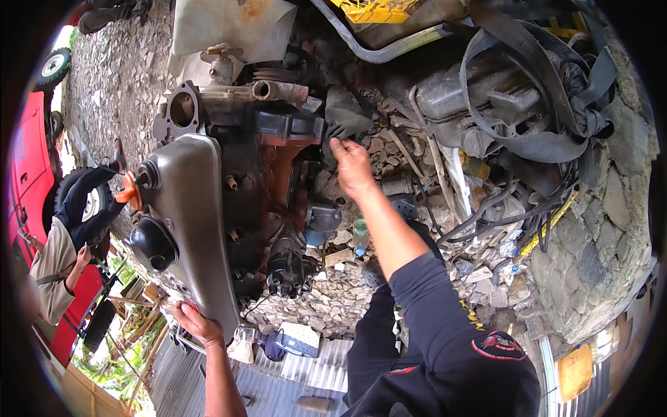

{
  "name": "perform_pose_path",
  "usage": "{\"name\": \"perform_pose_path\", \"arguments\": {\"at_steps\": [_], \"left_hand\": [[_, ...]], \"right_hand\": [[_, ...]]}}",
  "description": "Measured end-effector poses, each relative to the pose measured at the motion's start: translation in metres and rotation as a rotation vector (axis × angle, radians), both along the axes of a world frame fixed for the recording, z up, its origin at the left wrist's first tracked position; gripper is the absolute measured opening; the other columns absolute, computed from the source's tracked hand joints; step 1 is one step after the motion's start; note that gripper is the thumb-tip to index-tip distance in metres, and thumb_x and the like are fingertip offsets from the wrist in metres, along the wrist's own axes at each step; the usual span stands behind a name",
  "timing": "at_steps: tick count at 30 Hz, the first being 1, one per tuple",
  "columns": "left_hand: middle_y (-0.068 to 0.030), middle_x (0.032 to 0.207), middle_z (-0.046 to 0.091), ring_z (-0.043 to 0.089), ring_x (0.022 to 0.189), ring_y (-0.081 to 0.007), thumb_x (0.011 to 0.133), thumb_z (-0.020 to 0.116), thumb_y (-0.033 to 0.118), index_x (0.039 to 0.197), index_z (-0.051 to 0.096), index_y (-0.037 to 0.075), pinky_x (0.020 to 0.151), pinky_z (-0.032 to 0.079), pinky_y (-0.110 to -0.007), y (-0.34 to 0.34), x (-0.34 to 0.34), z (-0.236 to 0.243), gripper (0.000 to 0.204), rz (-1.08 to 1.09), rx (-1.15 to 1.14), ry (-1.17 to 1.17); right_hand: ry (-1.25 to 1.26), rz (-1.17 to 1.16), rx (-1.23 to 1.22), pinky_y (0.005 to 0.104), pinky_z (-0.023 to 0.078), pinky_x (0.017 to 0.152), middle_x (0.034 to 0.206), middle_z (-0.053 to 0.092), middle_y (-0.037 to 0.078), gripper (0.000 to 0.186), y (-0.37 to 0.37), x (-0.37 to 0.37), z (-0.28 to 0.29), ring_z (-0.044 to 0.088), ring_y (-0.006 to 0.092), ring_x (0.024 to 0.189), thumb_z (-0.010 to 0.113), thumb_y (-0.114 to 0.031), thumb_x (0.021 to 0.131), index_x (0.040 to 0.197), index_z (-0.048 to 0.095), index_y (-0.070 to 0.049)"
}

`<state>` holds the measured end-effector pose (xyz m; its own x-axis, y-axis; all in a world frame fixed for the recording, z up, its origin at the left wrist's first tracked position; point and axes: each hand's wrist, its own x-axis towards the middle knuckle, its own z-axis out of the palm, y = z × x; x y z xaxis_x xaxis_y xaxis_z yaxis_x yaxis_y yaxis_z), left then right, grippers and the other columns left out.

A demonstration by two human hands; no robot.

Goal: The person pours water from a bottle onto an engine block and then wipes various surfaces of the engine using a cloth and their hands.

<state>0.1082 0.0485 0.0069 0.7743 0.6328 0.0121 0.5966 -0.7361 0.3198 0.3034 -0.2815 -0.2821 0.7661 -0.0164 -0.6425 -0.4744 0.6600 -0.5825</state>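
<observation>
A grey metal engine cover [194,201] lies lengthwise along the left side of a grimy engine [272,174], a black cap [148,175] and a black domed fitting [154,244] on its left flank, as a worker's left hand [196,324] touches its near end; whether that grip is pinching the cover or merely resting against it cannot be told. The right hand [354,169], thumb and fingers pressed together, pinches a dark cloth [346,117] at the engine's far right edge. Just beyond the cover's far end sits a round metal flange [183,108], and farther off leans a pale, rust-marked sheet [233,26]. To the right, past broken stones [382,147], a large dark casing [441,101] lies near tangled straps [538,149], with a yellow crate [375,11] at the far side. Nearer, a green-tinted plastic bottle [360,238] stands among the rubble, and corrugated sheets [326,365] run beneath a white bag [241,349]. At left, a second person in a light top [59,267] is beside a red vehicle [31,153].
</observation>
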Motion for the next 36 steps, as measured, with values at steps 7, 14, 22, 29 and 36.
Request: {"name": "perform_pose_path", "arguments": {"at_steps": [7, 14, 22, 29, 36], "left_hand": [[-0.0084, 0.096, 0.047, 0.044, 0.091, -0.0190, 0.099, 0.037, 0.022, 0.106, 0.050, -0.001, 0.087, 0.035, -0.031, -0.002, 0.003, -0.002, 0.027, 0.001, -0.080, -0.059], [-0.0085, 0.096, 0.048, 0.044, 0.091, -0.0196, 0.099, 0.036, 0.021, 0.106, 0.050, -0.001, 0.088, 0.035, -0.031, 0.002, -0.004, -0.002, 0.027, 0.005, -0.034, -0.040], [-0.0071, 0.089, 0.043, 0.040, 0.084, -0.0187, 0.099, 0.038, 0.019, 0.099, 0.049, 0.000, 0.081, 0.035, -0.030, 0.002, 0.004, -0.004, 0.022, -0.087, 0.010, -0.054], [-0.0135, 0.089, 0.050, 0.046, 0.085, -0.0252, 0.097, 0.040, 0.020, 0.099, 0.051, -0.003, 0.082, 0.038, -0.036, -0.020, 0.021, 0.006, 0.025, -0.082, 0.114, 0.038], [-0.0182, 0.088, 0.051, 0.048, 0.083, -0.0304, 0.096, 0.041, 0.021, 0.097, 0.051, -0.004, 0.081, 0.038, -0.040, -0.024, 0.015, 0.001, 0.027, -0.066, 0.152, -0.023]], "right_hand": [[0.092, -0.237, 0.112, 0.0312, 0.047, 0.085, 0.100, 0.065, 0.005, 0.018, -0.026, 0.014, -0.028, 0.060, 0.0164, 0.090, 0.050, -0.015, 0.097, 0.107, 0.059, -0.002], [-0.120, 0.320, -0.694, 0.0443, 0.046, 0.079, 0.095, 0.060, 0.026, 0.016, 0.020, 0.000, -0.004, 0.054, 0.0471, 0.094, 0.047, -0.012, 0.092, 0.097, 0.056, 0.000], [-0.239, 0.313, -0.661, 0.0383, 0.045, 0.072, 0.084, 0.058, 0.021, 0.014, 0.011, -0.002, 0.022, 0.054, 0.0329, 0.077, 0.049, -0.009, 0.092, 0.090, 0.053, 0.003], [-0.517, 0.513, -0.668, 0.0391, 0.044, 0.090, 0.111, 0.056, 0.025, 0.025, -0.011, 0.008, 0.056, 0.054, 0.0408, 0.106, 0.054, -0.011, 0.089, 0.109, 0.054, 0.005], [-0.833, 0.851, -0.855, 0.0416, 0.045, 0.093, 0.120, 0.054, 0.023, 0.046, -0.033, -0.007, 0.098, 0.054, 0.0410, 0.107, 0.057, -0.007, 0.075, 0.119, 0.052, 0.003]]}}
